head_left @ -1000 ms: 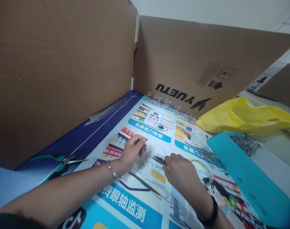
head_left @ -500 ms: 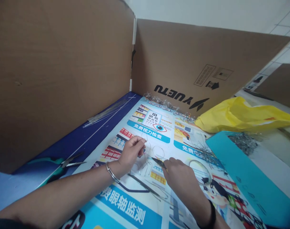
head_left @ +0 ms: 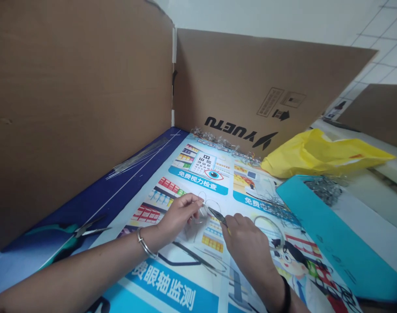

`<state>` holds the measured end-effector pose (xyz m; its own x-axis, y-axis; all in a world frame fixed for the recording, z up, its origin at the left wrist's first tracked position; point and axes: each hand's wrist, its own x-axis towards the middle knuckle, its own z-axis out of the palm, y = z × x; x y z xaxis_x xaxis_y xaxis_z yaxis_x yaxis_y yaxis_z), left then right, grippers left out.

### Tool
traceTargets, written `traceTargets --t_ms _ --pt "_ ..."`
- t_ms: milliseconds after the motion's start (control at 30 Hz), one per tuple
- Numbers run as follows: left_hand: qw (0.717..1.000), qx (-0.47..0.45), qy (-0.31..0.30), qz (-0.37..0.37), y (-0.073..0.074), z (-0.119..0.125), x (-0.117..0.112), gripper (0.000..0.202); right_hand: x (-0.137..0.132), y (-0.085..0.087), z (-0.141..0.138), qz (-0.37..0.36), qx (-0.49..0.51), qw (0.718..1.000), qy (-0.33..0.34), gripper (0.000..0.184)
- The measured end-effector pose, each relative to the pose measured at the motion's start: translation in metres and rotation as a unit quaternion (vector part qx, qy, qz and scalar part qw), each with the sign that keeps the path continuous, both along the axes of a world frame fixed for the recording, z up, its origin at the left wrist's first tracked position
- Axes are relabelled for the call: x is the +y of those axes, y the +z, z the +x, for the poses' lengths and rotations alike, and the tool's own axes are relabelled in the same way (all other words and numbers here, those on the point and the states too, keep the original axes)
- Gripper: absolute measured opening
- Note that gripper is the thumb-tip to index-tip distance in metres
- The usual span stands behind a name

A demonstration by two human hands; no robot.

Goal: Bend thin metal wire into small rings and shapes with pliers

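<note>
My left hand [head_left: 178, 215] pinches a thin bent wire piece [head_left: 203, 208] with loops, just above a printed poster [head_left: 198, 278] that covers the table. My right hand [head_left: 247, 243] is closed round small dark-tipped pliers [head_left: 218, 215], whose tips point at the wire by my left fingertips. A metal bangle sits on my left wrist and a dark band on my right wrist.
Green-handled pliers [head_left: 68, 232] lie at the left. Straight wires [head_left: 136, 156] rest along the left cardboard wall [head_left: 71, 108]. Bent wire pieces [head_left: 224, 141] line the back cardboard wall [head_left: 266, 82]. A yellow bag [head_left: 315, 152] and teal sheet [head_left: 325, 234] with wire bits [head_left: 325, 189] lie right.
Both hands have drawn closer together, the plier tips now reaching the wire at my left fingertips. The view has shifted slightly to the right.
</note>
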<state>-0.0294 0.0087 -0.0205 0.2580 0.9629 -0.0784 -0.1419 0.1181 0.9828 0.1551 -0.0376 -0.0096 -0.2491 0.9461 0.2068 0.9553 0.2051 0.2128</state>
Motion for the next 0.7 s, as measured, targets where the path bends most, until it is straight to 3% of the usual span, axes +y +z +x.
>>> traceTargets --t_ms 200,400,700 --pt "0.999 0.041 -0.023 0.008 -0.005 0.000 0.000 0.024 -0.001 0.001 0.000 -0.004 0.026 1.000 -0.012 0.013" --pt "0.997 0.065 -0.046 0.006 -0.003 -0.001 0.004 0.022 0.002 0.005 0.005 -0.091 0.111 0.989 -0.020 0.013" --pt "0.980 0.149 -0.094 0.090 0.003 -0.002 0.002 0.019 0.008 0.011 0.014 -0.160 0.201 0.966 -0.013 0.013"
